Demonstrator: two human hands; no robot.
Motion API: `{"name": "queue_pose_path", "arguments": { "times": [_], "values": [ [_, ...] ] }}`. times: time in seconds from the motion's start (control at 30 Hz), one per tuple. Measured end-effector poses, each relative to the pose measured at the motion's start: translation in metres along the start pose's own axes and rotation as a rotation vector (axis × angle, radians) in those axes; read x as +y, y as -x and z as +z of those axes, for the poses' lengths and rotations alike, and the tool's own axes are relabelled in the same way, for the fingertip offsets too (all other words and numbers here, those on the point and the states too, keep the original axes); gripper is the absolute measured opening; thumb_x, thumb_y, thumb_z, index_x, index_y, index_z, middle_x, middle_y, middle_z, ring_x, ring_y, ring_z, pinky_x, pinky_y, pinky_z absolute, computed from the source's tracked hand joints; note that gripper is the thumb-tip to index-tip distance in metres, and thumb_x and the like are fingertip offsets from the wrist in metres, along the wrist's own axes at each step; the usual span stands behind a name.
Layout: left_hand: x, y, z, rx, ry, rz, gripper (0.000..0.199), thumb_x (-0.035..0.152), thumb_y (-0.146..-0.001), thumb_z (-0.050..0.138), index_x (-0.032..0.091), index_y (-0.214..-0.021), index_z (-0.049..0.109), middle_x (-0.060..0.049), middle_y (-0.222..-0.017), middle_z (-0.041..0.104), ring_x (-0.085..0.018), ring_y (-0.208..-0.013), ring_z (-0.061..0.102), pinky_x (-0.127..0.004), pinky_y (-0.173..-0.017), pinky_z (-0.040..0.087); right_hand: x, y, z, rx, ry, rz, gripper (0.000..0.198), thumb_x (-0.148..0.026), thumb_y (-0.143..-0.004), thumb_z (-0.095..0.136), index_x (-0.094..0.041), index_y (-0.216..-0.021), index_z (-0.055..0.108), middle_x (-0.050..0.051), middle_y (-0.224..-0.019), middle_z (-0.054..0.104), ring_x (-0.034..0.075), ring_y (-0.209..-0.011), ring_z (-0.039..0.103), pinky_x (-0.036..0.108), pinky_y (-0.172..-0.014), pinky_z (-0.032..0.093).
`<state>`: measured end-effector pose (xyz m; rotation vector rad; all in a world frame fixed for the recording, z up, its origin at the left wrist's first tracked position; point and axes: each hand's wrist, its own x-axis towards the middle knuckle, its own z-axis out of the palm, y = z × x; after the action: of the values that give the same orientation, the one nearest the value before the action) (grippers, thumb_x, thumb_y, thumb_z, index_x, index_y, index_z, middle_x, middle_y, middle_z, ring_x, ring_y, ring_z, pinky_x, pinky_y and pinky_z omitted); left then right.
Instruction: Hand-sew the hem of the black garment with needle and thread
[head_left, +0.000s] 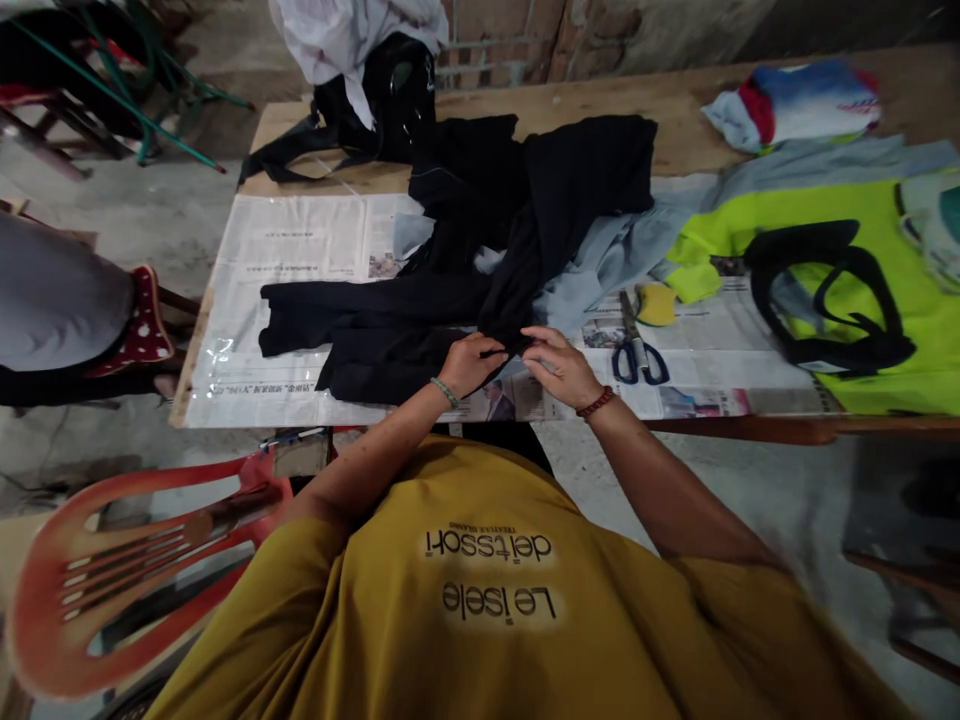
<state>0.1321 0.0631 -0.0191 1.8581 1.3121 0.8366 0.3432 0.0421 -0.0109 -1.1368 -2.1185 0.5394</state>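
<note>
A black garment (585, 170) lies spread and bunched on the newspaper-covered table, its long legs or sleeves reaching left. At its near edge, my left hand (472, 367) pinches the dark cloth between thumb and fingers. My right hand (557, 367) faces it from the other side, with fingertips closed on the same bunched cloth. The exact spot between the fingertips is partly hidden. To the right of my right hand rest scissors (637, 355) with dark blue handles, beside a yellow piece (656, 304). Grey-blue cloth (600, 265) shows from under the black garment.
Newspaper (262, 240) covers the wooden table (585, 105). On the right are a neon-yellow garment (922, 345), a black strap-like piece (885, 340) and a folded bundle (810, 100). A black bag (405, 95) stands at the back; a red plastic chair (60, 610) is at lower left.
</note>
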Motion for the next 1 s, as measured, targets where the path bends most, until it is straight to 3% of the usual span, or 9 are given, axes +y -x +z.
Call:
{"name": "queue_pose_path", "arguments": {
  "times": [0.1,0.17,0.27,0.43,0.63,0.8,1.0],
  "values": [
    [-0.003,0.000,-0.002,0.001,0.031,-0.038,0.008,0.018,-0.083,0.073,0.021,-0.087,0.079,-0.001,-0.086,0.072,-0.014,-0.083,0.067,-0.027,-0.081,0.054,-0.008,0.011,0.016,0.203,0.001,0.152,0.018,-0.034,-0.093,0.056,-0.024,-0.087,0.069,0.008,-0.105,0.064,0.022,-0.100,0.063,0.039,-0.089,0.054],
    [-0.004,0.000,-0.004,0.001,0.029,-0.051,0.008,0.018,-0.083,0.073,0.020,-0.087,0.079,-0.002,-0.088,0.073,-0.015,-0.085,0.067,-0.028,-0.083,0.054,-0.013,0.016,0.027,0.258,-0.010,0.226,0.020,-0.035,-0.094,0.055,-0.024,-0.088,0.069,0.006,-0.090,0.064,0.020,-0.087,0.063,0.035,-0.080,0.055],
    [-0.003,0.001,-0.004,0.006,0.006,-0.063,0.008,0.018,-0.084,0.072,0.020,-0.089,0.078,-0.002,-0.088,0.074,-0.015,-0.086,0.068,-0.028,-0.083,0.054,-0.016,0.019,0.040,0.243,-0.031,0.251,0.021,-0.036,-0.096,0.051,-0.023,-0.089,0.066,0.004,-0.083,0.065,0.018,-0.079,0.062,0.032,-0.076,0.054],
    [-0.002,0.004,-0.002,0.033,0.017,-0.077,0.010,0.016,-0.083,0.072,0.019,-0.091,0.078,-0.003,-0.093,0.076,-0.016,-0.090,0.069,-0.029,-0.086,0.054,-0.017,0.018,0.046,0.205,0.006,0.224,0.024,-0.038,-0.099,0.044,-0.023,-0.091,0.062,0.006,-0.090,0.068,0.020,-0.087,0.065,0.031,-0.083,0.052],
    [-0.005,0.005,0.000,0.070,0.068,-0.030,0.011,0.016,-0.084,0.072,0.019,-0.092,0.077,-0.004,-0.093,0.076,-0.016,-0.090,0.069,-0.030,-0.087,0.054,-0.018,0.019,0.046,0.120,0.020,0.297,0.027,-0.041,-0.101,0.040,-0.024,-0.104,0.061,0.004,-0.082,0.068,0.019,-0.073,0.066,0.028,-0.073,0.050],
    [-0.009,0.005,0.003,0.125,0.131,0.013,0.007,0.018,-0.082,0.074,0.020,-0.088,0.077,-0.002,-0.088,0.075,-0.015,-0.085,0.069,-0.028,-0.083,0.055,-0.018,0.017,0.048,0.122,0.047,0.276,0.027,-0.038,-0.101,0.039,-0.022,-0.106,0.061,0.008,-0.100,0.072,0.020,-0.087,0.069,0.028,-0.079,0.051],
    [-0.012,0.006,0.005,0.151,0.125,0.060,0.006,0.018,-0.082,0.075,0.020,-0.088,0.077,-0.002,-0.086,0.075,-0.014,-0.084,0.069,-0.026,-0.080,0.055,-0.018,0.013,0.048,0.081,0.068,0.269,0.024,-0.034,-0.099,0.041,-0.022,-0.102,0.061,0.008,-0.099,0.071,0.020,-0.091,0.068,0.028,-0.082,0.051]
  ]
}}
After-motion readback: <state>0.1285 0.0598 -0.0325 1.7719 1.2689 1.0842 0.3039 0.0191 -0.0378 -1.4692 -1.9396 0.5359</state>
